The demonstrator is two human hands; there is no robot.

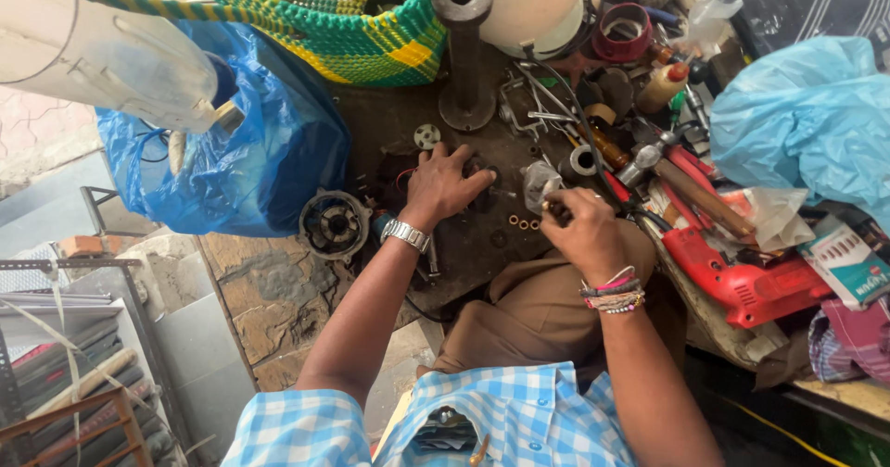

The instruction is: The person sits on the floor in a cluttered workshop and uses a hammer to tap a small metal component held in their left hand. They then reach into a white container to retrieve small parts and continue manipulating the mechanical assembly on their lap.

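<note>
Pressing: left hand (443,185) lies palm-down, fingers spread over a dark motor part (477,184) on the grimy bench top (389,115); hand covers most of it, not a full grip, more a hold-down.
Right hand: right hand (579,229) closed round a small tool or part (553,209), dark tip showing at the fist; can't tell what kind.
Work state: unit looks stripped down. Round motor housing (334,223) sits apart, left of the wrist; small brass rings (524,222) lie loose btwn the hands; white gear (426,135) loose above. Judged: disassembly well along or mid-repair, nothing reassembled yet, loose bits not yet refitted.
Tools nearby: red power drill (742,277) on the right, hammer (667,166) beside it, steel post on a flange (465,55) upright behind the work.
Packages: flat carton, white w/ green and red print (848,263), far right edge, lying flat; print too small to judge.
Bags: blue plastic bag (250,152) left, bulging; pale blue bag (807,119) upper right; green-yellow woven basket (343,13) top centre.
Bottle: small squeeze bottle, red cap (663,85), upper right among clutter.
Signs: none seen.
</note>
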